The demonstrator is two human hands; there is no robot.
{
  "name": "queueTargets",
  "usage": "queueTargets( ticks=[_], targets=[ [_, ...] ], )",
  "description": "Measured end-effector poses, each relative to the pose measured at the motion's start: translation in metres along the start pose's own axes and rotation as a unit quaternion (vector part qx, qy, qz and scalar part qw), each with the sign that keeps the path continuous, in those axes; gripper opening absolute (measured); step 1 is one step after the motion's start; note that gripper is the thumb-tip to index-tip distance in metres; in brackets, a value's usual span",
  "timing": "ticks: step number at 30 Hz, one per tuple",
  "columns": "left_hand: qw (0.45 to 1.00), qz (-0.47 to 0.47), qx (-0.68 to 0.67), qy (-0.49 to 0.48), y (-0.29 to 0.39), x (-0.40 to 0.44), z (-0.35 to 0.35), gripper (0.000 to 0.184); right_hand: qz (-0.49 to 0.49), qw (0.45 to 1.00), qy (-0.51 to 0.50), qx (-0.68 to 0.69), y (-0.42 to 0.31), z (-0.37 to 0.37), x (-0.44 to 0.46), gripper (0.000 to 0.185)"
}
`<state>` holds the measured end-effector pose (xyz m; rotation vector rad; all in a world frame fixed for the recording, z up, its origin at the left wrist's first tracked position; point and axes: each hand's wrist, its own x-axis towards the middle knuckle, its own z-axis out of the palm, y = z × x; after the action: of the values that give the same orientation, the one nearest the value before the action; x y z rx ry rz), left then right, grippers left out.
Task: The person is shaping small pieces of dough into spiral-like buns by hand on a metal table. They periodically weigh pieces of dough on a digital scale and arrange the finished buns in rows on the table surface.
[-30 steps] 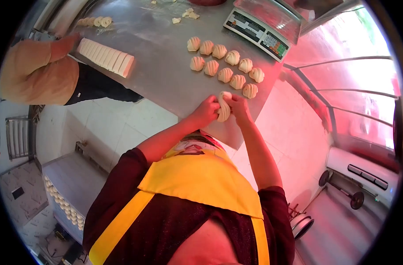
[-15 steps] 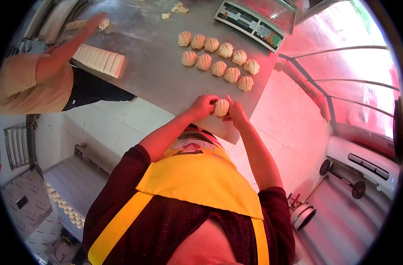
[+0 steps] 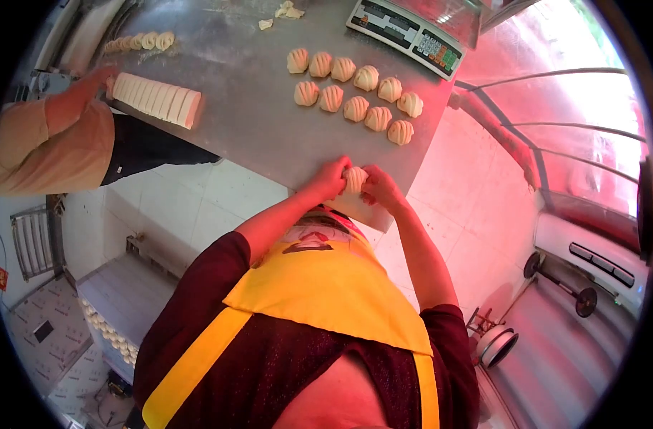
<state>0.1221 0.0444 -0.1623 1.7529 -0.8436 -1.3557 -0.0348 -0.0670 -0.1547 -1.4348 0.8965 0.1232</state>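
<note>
Between my two hands, at the near edge of the metal table (image 3: 269,136), is a ridged dough bun (image 3: 354,180). My left hand (image 3: 330,179) grips its left side with bent fingers. On the opposite side, my right hand (image 3: 380,187) pinches the bun with thumb and fingers. Past my hands lie two slanted rows of similar shaped buns (image 3: 355,109), their tops marked with curved ridges. The undersides of the bun and some of my fingertips are hidden.
A digital scale (image 3: 405,39) stands at the table's far right. To the left, a co-worker (image 3: 55,136) has a hand at a sliced dough log (image 3: 158,99). More shaped buns (image 3: 140,41) and dough scraps (image 3: 289,11) lie farther back. Trays of buns (image 3: 108,332) sit lower left.
The bun in my hands has turned and shifted slightly left, with my right fingers now bent round it. The co-worker's hand has drawn back from the far buns to the dough log.
</note>
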Motion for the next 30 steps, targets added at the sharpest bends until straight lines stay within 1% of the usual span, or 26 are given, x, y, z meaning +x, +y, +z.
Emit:
queueTargets(
  ticks=[1,2,4,5,6,7,8,10,11,12,13,14,16,17,19,20,22,23,25,26,28,29,30],
  targets=[
    [1.0,0.007,-0.006,0.0,0.0,-0.001,0.0,0.02,0.042,0.998,-0.023,0.047,-0.002,0.0,0.0,0.03],
    [1.0,0.011,-0.012,0.001,-0.001,-0.003,0.0,0.02,0.03,0.999,0.006,0.017,0.0,0.004,0.0,0.031],
    [0.996,-0.009,-0.07,-0.049,-0.005,-0.002,-0.007,0.02,0.004,0.997,0.065,-0.044,0.008,0.015,0.004,0.032],
    [0.992,-0.019,-0.098,-0.074,-0.007,-0.001,-0.01,0.021,-0.082,0.981,0.107,-0.138,0.016,0.016,0.007,0.031],
    [0.991,-0.033,-0.108,-0.069,-0.011,-0.001,-0.008,0.021,-0.165,0.948,0.147,-0.228,0.023,0.018,0.008,0.031],
    [0.99,-0.046,-0.116,-0.064,-0.012,0.001,-0.006,0.021,-0.246,0.898,0.185,-0.315,0.029,0.018,0.009,0.03],
    [0.989,-0.057,-0.125,-0.059,-0.013,0.004,-0.003,0.021,-0.228,0.899,0.185,-0.326,0.034,0.019,0.011,0.029],
    [0.996,-0.012,-0.088,-0.002,-0.014,0.002,0.005,0.025,-0.189,0.899,0.184,-0.349,0.03,0.02,0.008,0.026],
    [0.997,0.011,-0.07,0.028,-0.014,0.001,0.01,0.026,-0.137,0.957,0.135,-0.217,0.028,0.017,0.007,0.025],
    [0.992,0.081,0.036,0.087,-0.023,0.004,0.016,0.025,-0.081,0.99,0.08,-0.081,0.027,0.012,0.006,0.025],
    [0.968,0.149,0.141,0.145,-0.034,0.009,0.023,0.023,-0.023,0.998,0.023,0.057,0.024,0.009,0.005,0.024],
    [0.925,0.214,0.245,0.199,-0.046,0.011,0.027,0.022,-0.009,0.998,0.053,0.037,0.021,0.012,0.005,0.023],
    [0.976,0.115,0.122,0.136,-0.015,-0.006,0.019,0.016,0.018,0.993,0.116,-0.003,0.009,0.02,0.006,0.02],
    [0.991,0.065,0.058,0.104,-0.003,-0.01,0.015,0.013,-0.001,0.99,0.135,-0.049,0.004,0.021,0.006,0.017],
    [0.994,0.012,-0.084,0.071,-0.012,-0.008,0.013,0.014,-0.032,0.974,0.173,-0.14,0.003,0.025,0.0,0.012],
    [0.987,-0.014,-0.154,0.054,-0.015,-0.005,0.012,0.015,-0.031,0.978,0.155,-0.134,0.003,0.023,0.001,0.01],
    [0.991,-0.011,-0.093,0.096,-0.007,-0.008,0.015,0.017,-0.029,0.985,0.117,-0.122,0.007,0.016,0.003,0.007],
    [0.991,-0.009,-0.062,0.117,-0.003,-0.009,0.017,0.018,-0.015,0.989,0.12,-0.08,0.011,0.016,0.009,0.008],
    [0.989,0.03,0.035,0.143,-0.004,-0.01,0.02,0.017,0.015,0.992,0.123,0.006,0.017,0.019,0.018,0.009],
    [0.983,0.049,0.083,0.156,-0.005,-0.01,0.022,0.017,0.005,0.988,0.147,-0.04,0.021,0.02,0.021,0.011],
    [0.975,0.095,0.099,0.173,-0.013,-0.012,0.025,0.015,-0.011,0.973,0.193,-0.128,0.021,0.025,0.015,0.014],
    [0.97,0.118,0.107,0.182,-0.015,-0.011,0.024,0.013,-0.004,0.977,0.174,-0.125,0.018,0.023,0.012,0.016],
    [0.981,0.078,0.05,0.168,-0.013,-0.01,0.022,0.013,0.0,0.98,0.154,-0.124,0.016,0.019,0.011,0.018]
  ],
)
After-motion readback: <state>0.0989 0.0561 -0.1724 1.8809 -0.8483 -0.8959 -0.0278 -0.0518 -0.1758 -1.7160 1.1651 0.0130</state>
